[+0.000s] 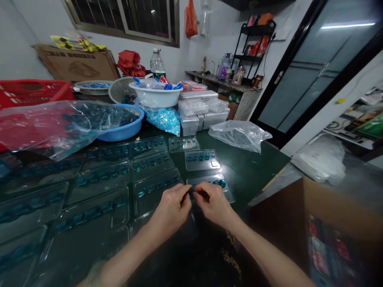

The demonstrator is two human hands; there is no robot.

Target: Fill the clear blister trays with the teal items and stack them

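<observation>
Fingers of my left hand (172, 204) are pinched together over a clear plastic tray (229, 194). Close beside it, my right hand (213, 202) is pinched as well, its fingertips almost meeting the left ones. Between the two hands a small teal piece (191, 192) partly shows, mostly covered by fingers. More teal pieces (221, 183) sit along the back of that tray. Just behind it lies another clear tray (191, 166) with a row of teal pieces (201, 156) and a small pale square. Trays with similar teal rows (157, 184) spread out to my left.
Behind the trays stand a blue basin (125, 129), a white basin (158, 97) and stacked clear plastic boxes (202, 113). A clear bag (239, 133) lies at the back right. An open cardboard box (278, 207) stands by the table's right edge. A red basket (32, 89) is at left.
</observation>
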